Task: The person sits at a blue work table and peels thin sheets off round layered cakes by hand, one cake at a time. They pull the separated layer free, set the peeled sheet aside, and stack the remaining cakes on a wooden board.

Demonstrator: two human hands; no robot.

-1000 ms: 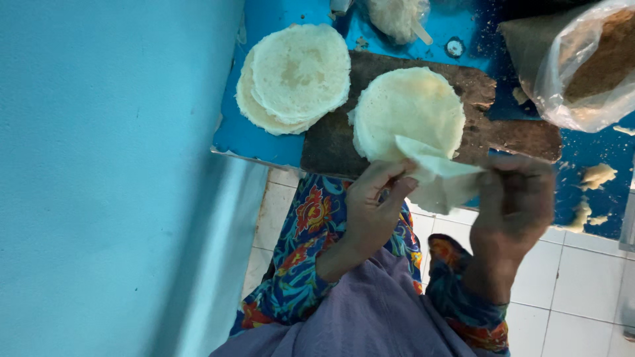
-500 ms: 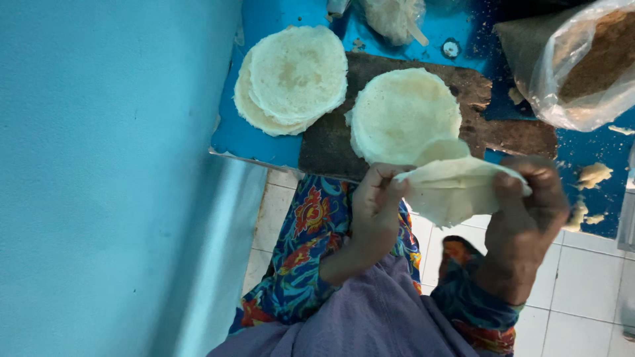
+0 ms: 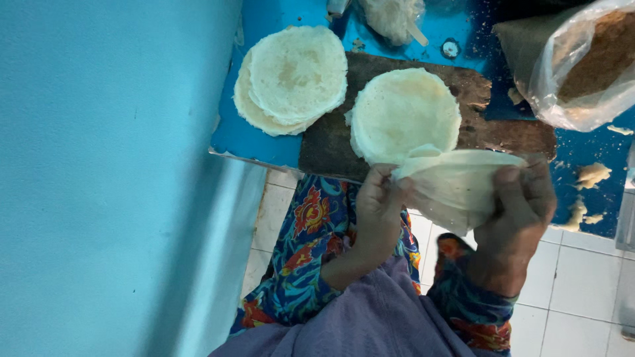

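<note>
Holding a folded white wrapper sheet (image 3: 456, 185) between both hands right now, out over the edge of the blue table (image 3: 264, 139). My left hand (image 3: 378, 205) pinches the sheet's left corner with fingers and thumb closed on it. My right hand (image 3: 519, 215) is clamped around the sheet's right side, thumb on top and fingers curled underneath. The sheet is soft and doubled over, sagging a bit between the two grips.

Just past my hands, touching the far edge of the sheet or nearly so, there's a stack of round wrappers (image 3: 405, 116) sitting on a dark wooden board (image 3: 331, 142). Farther out and off to the left of my left hand is a second pile of round wrappers (image 3: 291, 76), lying straight on the blue table, slightly fanned so the lower ones stick out.

Containers: up beyond my right hand there's a clear plastic bag (image 3: 569, 79), open and slumped on its side, with brown crumbly stuff inside; can't tell what it is. At the far edge, above the board, a smaller clear bag (image 3: 393, 16) holds something pale and stringy, with a white stick poking out of it.

Right of my right hand, pale dough scraps (image 3: 591, 175) are scattered on the table. Under my arms you can see my floral sleeves (image 3: 307, 264), purple fabric (image 3: 370, 324) and white floor tiles (image 3: 582, 291).
</note>
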